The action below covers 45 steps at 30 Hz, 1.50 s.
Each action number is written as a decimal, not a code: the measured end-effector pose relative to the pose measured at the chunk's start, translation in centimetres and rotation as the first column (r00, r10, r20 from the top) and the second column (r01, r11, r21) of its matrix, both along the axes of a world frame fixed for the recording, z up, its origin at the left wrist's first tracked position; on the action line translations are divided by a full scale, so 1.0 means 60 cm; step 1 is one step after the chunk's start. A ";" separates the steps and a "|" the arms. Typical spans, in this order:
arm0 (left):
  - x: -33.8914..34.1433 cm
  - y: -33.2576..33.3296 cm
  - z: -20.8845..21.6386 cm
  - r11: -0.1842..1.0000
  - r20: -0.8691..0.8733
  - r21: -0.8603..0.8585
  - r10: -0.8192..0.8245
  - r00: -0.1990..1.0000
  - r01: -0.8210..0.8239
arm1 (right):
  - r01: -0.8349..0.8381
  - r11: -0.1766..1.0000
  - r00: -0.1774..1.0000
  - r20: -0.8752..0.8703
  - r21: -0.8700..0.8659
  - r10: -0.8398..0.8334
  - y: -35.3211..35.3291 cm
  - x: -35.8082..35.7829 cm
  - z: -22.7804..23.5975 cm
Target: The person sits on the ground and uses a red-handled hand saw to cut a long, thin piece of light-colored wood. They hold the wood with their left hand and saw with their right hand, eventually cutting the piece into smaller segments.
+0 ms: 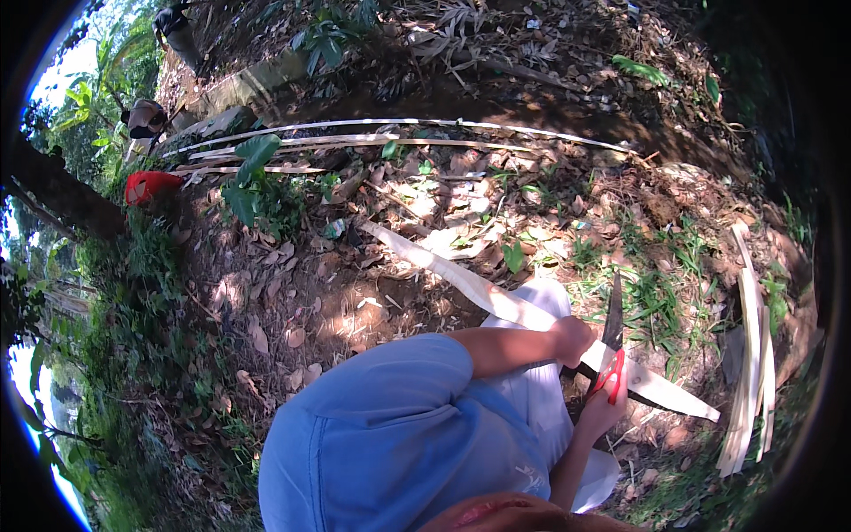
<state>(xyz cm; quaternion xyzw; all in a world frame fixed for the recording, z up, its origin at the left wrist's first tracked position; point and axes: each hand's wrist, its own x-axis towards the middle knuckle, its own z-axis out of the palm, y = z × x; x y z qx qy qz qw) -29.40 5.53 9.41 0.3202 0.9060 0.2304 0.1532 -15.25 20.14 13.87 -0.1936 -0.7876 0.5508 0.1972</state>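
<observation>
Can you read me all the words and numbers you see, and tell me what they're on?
There are none I can read.
Blue shirt: a small pale mark, too blurred to tell if it is writing.
Saw with the red handle: no lettering I can make out.
Long wooden board: no lettering I can make out.

Brown ground (pixel 332 310) in dappled sun
Dry leaves (pixel 295 338) litter it; green undergrowth (pixel 133 355) and a dark tree trunk (pixel 66 191) stand left.
</observation>
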 end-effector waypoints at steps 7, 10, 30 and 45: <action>-0.029 0.006 -0.015 0.994 -0.035 -0.057 -0.100 0.994 0.098 | -0.009 0.999 1.000 0.013 0.034 0.009 0.017 -0.011 -0.026; -0.036 0.003 -0.027 0.990 -0.063 -0.062 -0.130 0.989 0.126 | -0.012 1.000 0.998 0.057 -0.008 0.013 0.008 -0.011 -0.006; -0.035 -0.006 -0.003 0.979 -0.079 -0.088 -0.189 0.979 0.182 | 0.025 0.999 0.988 -0.153 -0.023 -0.028 0.013 0.015 -0.081; -0.030 -0.006 0.006 0.978 -0.012 -0.131 -0.166 0.986 0.163 | 0.012 0.991 0.983 -0.181 -0.135 -0.036 -0.012 0.028 -0.058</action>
